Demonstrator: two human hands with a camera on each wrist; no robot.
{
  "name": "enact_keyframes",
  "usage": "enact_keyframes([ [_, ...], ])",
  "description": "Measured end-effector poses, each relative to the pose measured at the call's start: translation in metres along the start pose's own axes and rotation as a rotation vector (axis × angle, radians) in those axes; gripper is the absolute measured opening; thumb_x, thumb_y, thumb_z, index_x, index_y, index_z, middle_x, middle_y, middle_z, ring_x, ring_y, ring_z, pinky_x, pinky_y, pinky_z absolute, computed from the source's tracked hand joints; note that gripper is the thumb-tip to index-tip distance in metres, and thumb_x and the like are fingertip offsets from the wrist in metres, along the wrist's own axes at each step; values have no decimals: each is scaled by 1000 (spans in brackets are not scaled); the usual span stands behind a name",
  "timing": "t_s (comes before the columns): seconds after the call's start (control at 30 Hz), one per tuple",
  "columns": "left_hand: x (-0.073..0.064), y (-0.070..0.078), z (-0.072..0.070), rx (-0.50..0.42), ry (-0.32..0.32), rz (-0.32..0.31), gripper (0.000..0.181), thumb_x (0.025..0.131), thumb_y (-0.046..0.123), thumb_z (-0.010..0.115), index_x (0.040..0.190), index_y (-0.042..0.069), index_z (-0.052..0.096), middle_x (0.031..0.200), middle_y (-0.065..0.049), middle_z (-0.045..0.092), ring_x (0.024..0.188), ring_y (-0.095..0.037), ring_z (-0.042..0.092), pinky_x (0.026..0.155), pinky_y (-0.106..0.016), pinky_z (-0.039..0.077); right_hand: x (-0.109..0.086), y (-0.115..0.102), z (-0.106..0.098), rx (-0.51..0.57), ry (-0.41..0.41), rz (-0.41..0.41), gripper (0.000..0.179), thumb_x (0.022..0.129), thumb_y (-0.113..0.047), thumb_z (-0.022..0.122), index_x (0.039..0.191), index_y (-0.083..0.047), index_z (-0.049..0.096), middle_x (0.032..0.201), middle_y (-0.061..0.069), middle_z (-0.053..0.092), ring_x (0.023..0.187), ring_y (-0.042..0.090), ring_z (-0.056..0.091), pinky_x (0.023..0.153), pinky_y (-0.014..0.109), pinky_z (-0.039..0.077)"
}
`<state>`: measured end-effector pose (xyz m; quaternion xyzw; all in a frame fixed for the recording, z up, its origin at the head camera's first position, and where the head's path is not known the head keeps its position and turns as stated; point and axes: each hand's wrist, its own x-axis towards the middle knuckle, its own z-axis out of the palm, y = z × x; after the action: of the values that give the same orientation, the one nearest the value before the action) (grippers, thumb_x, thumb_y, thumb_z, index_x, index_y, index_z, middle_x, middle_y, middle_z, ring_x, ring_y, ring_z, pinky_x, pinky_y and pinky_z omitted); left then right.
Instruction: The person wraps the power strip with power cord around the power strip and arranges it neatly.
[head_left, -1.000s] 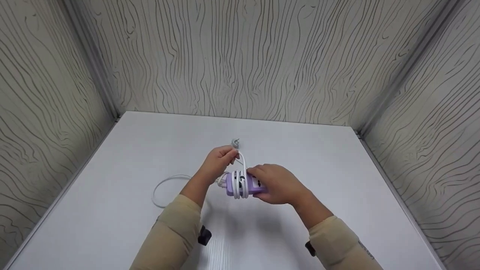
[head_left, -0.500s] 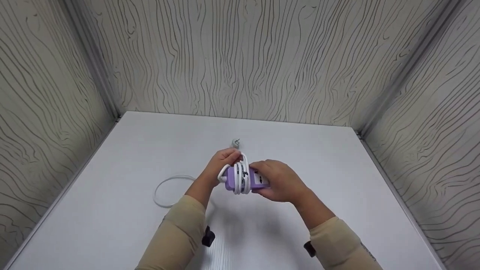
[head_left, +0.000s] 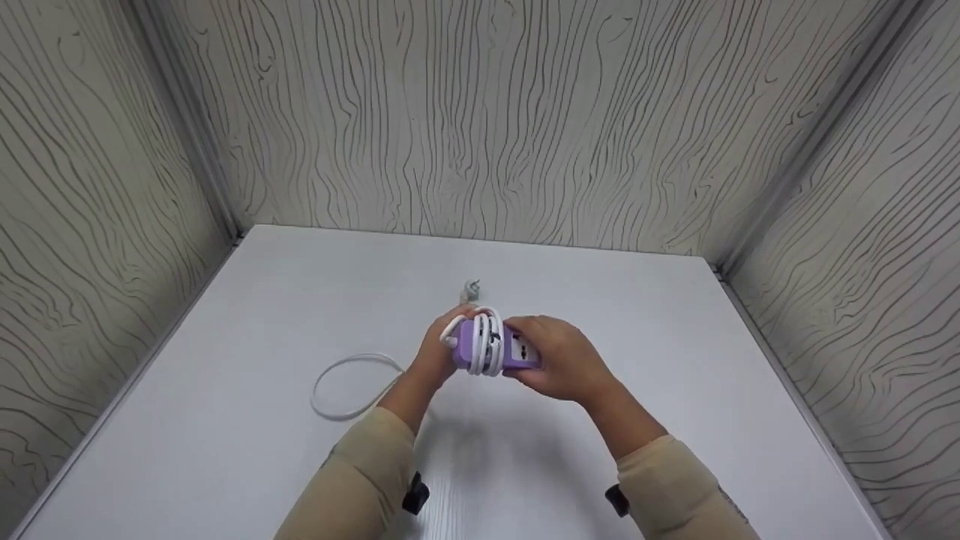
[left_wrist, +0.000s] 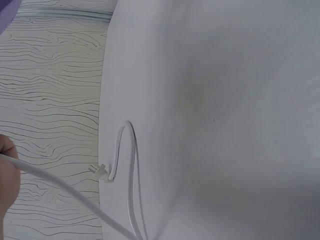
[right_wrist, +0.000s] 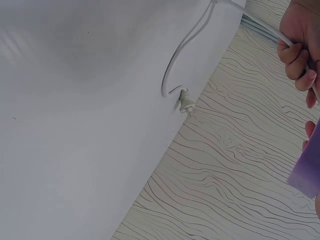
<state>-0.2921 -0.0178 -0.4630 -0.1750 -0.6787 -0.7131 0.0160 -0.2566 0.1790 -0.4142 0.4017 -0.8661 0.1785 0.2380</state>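
Observation:
My right hand (head_left: 559, 360) grips the right end of a purple power strip (head_left: 463, 346), held above the table. White cord (head_left: 486, 356) is wound several times round the strip's left part. Behind that end is my left hand (head_left: 435, 356), mostly hidden by the strip in the head view. In the right wrist view the left hand (right_wrist: 298, 55) has its fingers curled round the cord (right_wrist: 265, 24), near the strip's purple underside (right_wrist: 306, 172). From the left hand (left_wrist: 9, 180) the cord (left_wrist: 75, 194) runs down to the table.
The cord's plug (head_left: 471, 290) lies on the white table (head_left: 600, 292) behind the hands. A loose loop of cord (head_left: 313, 386) lies to the left. Wood-patterned panels (head_left: 465, 135) stand at the back and both sides.
The left hand has moved down and behind the strip, carrying the cord over its far side. The strip has risen slightly in view. The right hand keeps its grip.

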Motion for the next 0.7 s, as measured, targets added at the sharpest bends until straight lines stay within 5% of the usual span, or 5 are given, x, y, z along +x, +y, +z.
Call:
enact_keyframes([
  [0.13, 0, -11, 4, -47, 39, 5, 28, 91, 6, 46, 114, -9, 49, 97, 0, 59, 89, -4, 52, 85, -24, 40, 0, 2, 2, 21, 38, 48, 59, 68, -30, 79, 118, -11, 52, 104, 1, 62, 91, 13, 58, 77, 33, 48],
  [0.23, -2, -14, 5, 11, 23, 34, 30, 92, 6, 42, 119, -8, 45, 102, -9, 58, 96, -15, 53, 90, -33, 40, 0, 3, 2, 44, 54, 73, 59, 70, -31, 78, 118, -10, 52, 106, 2, 62, 93, 14, 58, 78, 34, 48],
  [0.37, -1, -15, 1, 326, 42, 74, 28, 93, 10, 43, 117, -2, 54, 106, -14, 61, 103, -25, 56, 93, -39, 40, 2, 2, 2, 93, 73, 115, 58, 71, -29, 78, 118, -10, 52, 106, 2, 62, 93, 13, 58, 79, 33, 49],
  [0.53, 1, -15, 0, 399, 59, 81, 20, 87, 6, 50, 103, 1, 63, 98, -11, 65, 95, -23, 59, 88, -40, 44, 2, 1, 4, 99, 55, 194, 56, 72, -29, 77, 119, -11, 52, 106, 2, 62, 92, 12, 58, 79, 32, 49],
  [0.7, -3, -14, 4, 517, 107, 55, 20, 86, 5, 55, 104, 7, 63, 98, -5, 66, 93, -18, 60, 85, -36, 46, 5, -3, 8, 72, 26, 297, 55, 73, -33, 75, 118, -12, 52, 104, 2, 62, 88, 12, 58, 77, 32, 49],
])
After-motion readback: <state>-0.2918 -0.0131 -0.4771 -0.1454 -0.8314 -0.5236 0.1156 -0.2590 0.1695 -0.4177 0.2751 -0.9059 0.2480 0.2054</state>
